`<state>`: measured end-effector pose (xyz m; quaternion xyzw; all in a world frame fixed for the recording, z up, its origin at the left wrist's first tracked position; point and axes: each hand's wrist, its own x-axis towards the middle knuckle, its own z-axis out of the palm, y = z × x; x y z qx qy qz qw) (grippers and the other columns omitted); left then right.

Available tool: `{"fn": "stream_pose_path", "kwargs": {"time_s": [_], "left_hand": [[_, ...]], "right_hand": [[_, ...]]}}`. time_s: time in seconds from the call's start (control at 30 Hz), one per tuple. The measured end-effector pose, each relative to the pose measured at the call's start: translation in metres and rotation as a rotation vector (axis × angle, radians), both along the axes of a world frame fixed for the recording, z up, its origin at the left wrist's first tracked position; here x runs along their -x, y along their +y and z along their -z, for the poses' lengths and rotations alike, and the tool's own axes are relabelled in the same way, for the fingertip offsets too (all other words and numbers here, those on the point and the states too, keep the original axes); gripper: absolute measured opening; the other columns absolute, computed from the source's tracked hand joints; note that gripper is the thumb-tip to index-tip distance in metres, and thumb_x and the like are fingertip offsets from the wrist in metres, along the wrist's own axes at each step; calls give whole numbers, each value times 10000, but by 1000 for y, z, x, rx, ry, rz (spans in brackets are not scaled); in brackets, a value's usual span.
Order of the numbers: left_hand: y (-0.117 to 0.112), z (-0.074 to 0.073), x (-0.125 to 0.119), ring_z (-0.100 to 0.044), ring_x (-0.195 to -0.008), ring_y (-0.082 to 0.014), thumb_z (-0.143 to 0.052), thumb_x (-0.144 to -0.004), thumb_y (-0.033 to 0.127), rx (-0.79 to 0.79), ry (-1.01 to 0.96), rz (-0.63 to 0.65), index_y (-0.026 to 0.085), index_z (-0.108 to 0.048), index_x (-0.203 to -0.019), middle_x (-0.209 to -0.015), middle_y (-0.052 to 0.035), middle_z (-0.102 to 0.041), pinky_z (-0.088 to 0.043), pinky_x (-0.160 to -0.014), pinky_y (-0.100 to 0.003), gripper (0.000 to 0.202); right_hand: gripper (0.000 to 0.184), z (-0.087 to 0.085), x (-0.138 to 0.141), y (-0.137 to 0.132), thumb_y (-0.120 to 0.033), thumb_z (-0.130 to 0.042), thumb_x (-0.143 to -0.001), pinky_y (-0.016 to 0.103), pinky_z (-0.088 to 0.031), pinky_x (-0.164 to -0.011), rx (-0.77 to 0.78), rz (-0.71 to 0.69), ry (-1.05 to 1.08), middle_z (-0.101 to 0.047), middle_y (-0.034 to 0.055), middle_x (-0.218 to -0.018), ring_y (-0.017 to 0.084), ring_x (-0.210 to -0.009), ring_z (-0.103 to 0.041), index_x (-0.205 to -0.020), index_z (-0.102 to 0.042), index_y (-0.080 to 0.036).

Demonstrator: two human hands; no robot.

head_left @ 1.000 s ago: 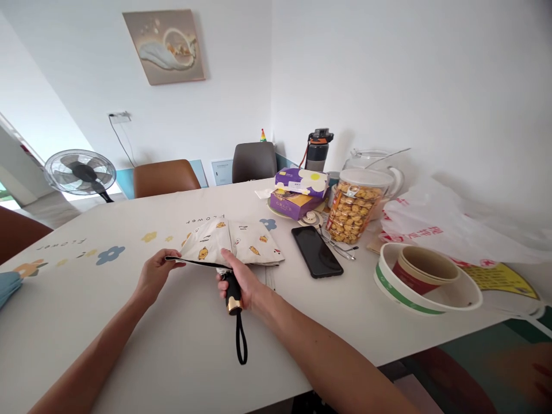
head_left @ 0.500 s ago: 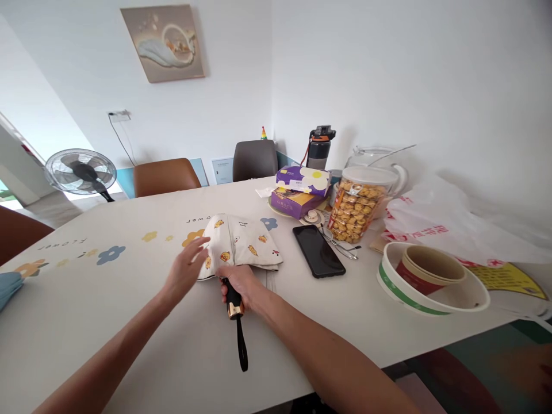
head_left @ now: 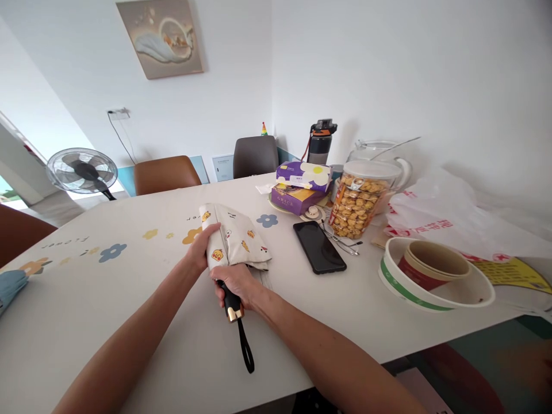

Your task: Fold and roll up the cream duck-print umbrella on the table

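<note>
A folding umbrella [head_left: 248, 238] with white cloth and small yellow cartoon prints lies just in front of me, its canopy collapsed but loose on the right side. My right hand [head_left: 235, 283] is wrapped round the top of its black handle, at the lower edge of the cloth. The handle ends in a gold-coloured cap with a black wrist strap [head_left: 246, 348]. On the cloth's left side, my left hand [head_left: 206, 244] is closed against the fabric, its thumb on top and the other fingers hidden beneath.
Right of the umbrella lie a black phone [head_left: 319, 247] and glasses [head_left: 342, 241]. Farther back stand a snack jar [head_left: 356, 201], purple boxes [head_left: 297, 198] and a bottle [head_left: 319, 144]. A white bowl [head_left: 397, 287] holds brown cups. Blue cloth [head_left: 11, 287] sits at the table's left edge.
My left hand has moved from hovering beside the umbrella onto its cloth and closed there. The canopy's left side is now pulled in narrower and tilts leftward. My right hand keeps its hold.
</note>
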<state>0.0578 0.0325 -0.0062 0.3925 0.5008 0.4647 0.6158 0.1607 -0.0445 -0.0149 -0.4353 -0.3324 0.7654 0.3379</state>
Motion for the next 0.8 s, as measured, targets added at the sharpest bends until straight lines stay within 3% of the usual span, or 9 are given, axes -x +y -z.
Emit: {"fn": "stream_pose_path", "kwargs": {"time_s": [0.1,0.33,0.53,0.6,0.73,0.8], "left_hand": [[-3,-3,3,-644,-748,-273,-542,-700,523,69,-118,152,154,-582,-998,-812,-115,-671,-536,-684,-415,476],[-7,-15,4,-645,-736,-284,-547,-691,500,29,-135,58,156,-553,-1053,-816,-101,-674,-542,-643,-424,500],[-1,-5,7,-638,-759,-294,-547,-679,568,89,-54,116,144,-594,-936,-776,-124,-660,-527,-669,-425,498],[5,2,9,-622,-857,-310,-573,-677,533,35,94,82,133,-587,-932,-858,-147,-656,-508,-729,-428,474],[8,7,8,-478,-1148,-303,-628,-672,392,-259,615,-188,160,-523,-1068,-1187,-151,-551,-377,-938,-438,470],[1,2,2,-451,-1180,-276,-616,-689,352,-412,751,-182,198,-522,-1098,-1241,-113,-522,-342,-970,-417,447]], "right_hand": [[132,2,-3,0,-182,-565,-670,214,-405,-316,-56,-52,52,-429,-56,-440,83,-339,-424,-630,-440,-169],[372,0,-4,-2,-322,-658,-661,304,-521,-393,-130,-1,217,-575,0,-755,134,-494,-584,-964,-486,-191],[261,4,-3,-1,-249,-631,-672,228,-429,-322,-98,-58,228,-595,4,-666,88,-371,-485,-876,-499,-151],[207,8,-1,2,-228,-620,-677,224,-422,-319,-41,16,216,-597,8,-689,73,-369,-463,-832,-510,-147],[121,14,3,9,-179,-599,-688,217,-425,-328,141,148,192,-563,9,-668,58,-385,-446,-770,-523,-131],[94,14,5,11,-165,-594,-696,221,-431,-331,157,151,207,-542,6,-647,62,-394,-450,-746,-523,-130]]}}
